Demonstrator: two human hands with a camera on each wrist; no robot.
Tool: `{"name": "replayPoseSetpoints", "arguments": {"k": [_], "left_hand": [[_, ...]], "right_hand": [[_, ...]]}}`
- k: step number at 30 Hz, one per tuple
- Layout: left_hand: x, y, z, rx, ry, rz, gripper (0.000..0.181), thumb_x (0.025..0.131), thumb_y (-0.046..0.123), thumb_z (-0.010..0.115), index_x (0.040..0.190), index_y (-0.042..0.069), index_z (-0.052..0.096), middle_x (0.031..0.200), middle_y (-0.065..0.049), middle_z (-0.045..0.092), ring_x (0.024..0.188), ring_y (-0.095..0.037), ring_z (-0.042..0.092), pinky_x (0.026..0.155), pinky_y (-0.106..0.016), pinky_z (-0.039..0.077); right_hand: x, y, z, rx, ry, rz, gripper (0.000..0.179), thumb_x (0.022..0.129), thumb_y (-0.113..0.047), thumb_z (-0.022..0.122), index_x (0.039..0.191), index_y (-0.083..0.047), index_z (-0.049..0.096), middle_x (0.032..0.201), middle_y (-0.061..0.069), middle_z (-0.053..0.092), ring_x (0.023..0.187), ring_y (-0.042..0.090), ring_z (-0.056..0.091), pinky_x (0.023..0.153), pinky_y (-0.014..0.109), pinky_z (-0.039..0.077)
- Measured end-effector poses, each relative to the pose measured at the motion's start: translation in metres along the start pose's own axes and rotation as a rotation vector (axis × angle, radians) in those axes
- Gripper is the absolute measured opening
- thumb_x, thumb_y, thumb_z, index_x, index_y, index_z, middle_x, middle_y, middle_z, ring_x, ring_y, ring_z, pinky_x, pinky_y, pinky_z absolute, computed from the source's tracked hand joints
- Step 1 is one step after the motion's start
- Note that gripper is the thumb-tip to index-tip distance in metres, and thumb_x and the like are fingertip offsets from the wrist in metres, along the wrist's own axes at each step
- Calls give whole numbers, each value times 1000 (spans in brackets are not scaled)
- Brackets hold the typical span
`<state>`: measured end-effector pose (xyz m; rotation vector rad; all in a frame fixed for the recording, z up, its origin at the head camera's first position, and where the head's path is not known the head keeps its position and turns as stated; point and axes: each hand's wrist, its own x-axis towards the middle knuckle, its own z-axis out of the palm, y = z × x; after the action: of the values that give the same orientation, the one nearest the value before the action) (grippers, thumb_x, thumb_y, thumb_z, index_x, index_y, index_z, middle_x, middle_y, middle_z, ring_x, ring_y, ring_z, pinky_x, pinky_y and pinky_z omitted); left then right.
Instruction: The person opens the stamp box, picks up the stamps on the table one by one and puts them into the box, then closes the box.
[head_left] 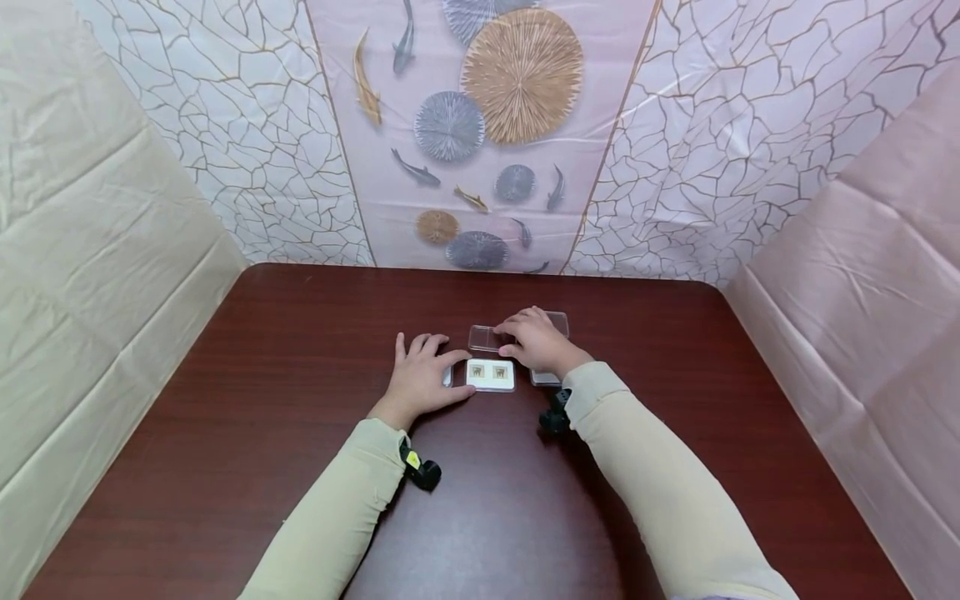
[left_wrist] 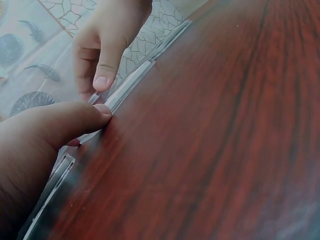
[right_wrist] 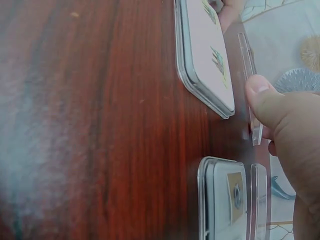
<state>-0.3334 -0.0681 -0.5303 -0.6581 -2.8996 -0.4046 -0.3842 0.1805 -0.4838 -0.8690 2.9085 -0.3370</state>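
Observation:
A shallow white case [head_left: 491, 385] with two small tan pictures lies on the table. My left hand [head_left: 422, 379] grips its left end, thumb at the near edge and index finger at the far edge. Under that palm shows part of another case [head_left: 447, 376]. Just behind the white case, my right hand [head_left: 536, 340] pinches a clear plastic lid [head_left: 483, 337]; in the right wrist view the thumb [right_wrist: 260, 95] presses on this lid, its other fingers mostly hidden. A third case [right_wrist: 222, 200], holding a tan picture, sits beneath the right wrist.
A second clear lid [head_left: 558, 323] lies beyond the right hand. The dark red wooden table [head_left: 480, 517] reaches back to a patterned cloth wall [head_left: 480, 192]. Pale cloth panels stand at both sides.

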Motion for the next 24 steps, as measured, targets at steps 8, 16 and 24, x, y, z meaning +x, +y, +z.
{"name": "replayPoseSetpoints", "arguments": {"k": [8, 16, 24], "left_hand": [[1, 0, -1, -4, -21, -18, 63, 81, 72, 65, 135, 39, 63, 148, -5, 46, 139, -33, 35, 116, -69, 2], [0, 3, -4, 2, -17, -22, 61, 81, 72, 65, 133, 40, 64, 147, -3, 49, 139, -33, 36, 115, -70, 5], [-1, 4, -6, -12, -33, -41, 62, 80, 70, 67, 133, 38, 65, 149, -3, 48, 140, -34, 34, 116, -68, 2]], "right_hand": [[-11, -1, 1, 10, 28, -90, 40, 98, -27, 68, 133, -8, 65, 132, 12, 65, 129, 32, 53, 121, 52, 19], [-23, -3, 6, 6, 38, -143, 40, 98, -27, 68, 133, -7, 66, 131, 12, 64, 130, 33, 52, 120, 50, 21], [-32, -6, 11, 14, 56, -171, 40, 97, -28, 69, 132, -9, 66, 130, 11, 65, 126, 31, 51, 114, 49, 31]]}}
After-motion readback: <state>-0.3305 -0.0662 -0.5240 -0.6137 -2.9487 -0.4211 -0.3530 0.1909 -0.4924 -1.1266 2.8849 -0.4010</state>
